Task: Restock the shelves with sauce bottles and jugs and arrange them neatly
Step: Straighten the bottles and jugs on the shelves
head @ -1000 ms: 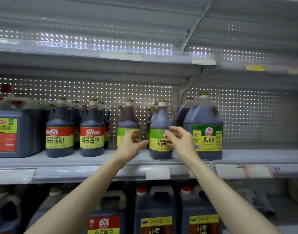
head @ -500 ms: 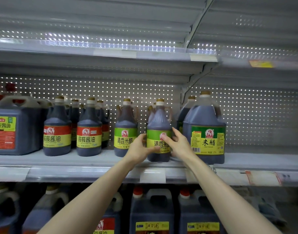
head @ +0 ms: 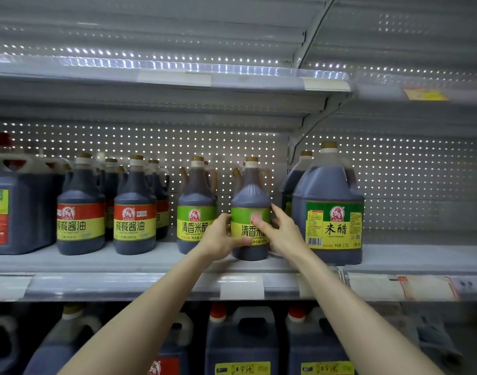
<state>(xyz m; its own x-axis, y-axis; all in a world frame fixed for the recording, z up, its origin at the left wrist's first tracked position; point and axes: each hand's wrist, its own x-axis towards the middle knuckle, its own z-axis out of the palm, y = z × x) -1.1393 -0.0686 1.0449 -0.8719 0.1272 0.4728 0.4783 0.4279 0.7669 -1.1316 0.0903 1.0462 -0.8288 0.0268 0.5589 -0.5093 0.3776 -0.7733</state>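
A dark vinegar bottle with a green-and-yellow label [head: 250, 196] stands upright on the middle shelf [head: 139, 262]. My left hand [head: 221, 238] wraps its left side and my right hand [head: 282, 232] presses its right side, thumb across the label. A matching green-label bottle [head: 195, 201] stands just to its left, partly hidden by my left hand. To the right sits a large rice vinegar jug [head: 329, 207], with another jug [head: 299, 171] behind it.
Two front red-label soy sauce bottles [head: 80, 209] [head: 134, 209] with more behind them and a big square jug [head: 18, 204] fill the shelf's left. Several jugs [head: 242, 339] stand on the shelf below. The shelf part right of the large jug [head: 421, 257] holds nothing.
Both hands closed in from in front of the shelf onto the green-label bottle; my left hand left the neighbouring bottle. The camera drew closer to the shelf.
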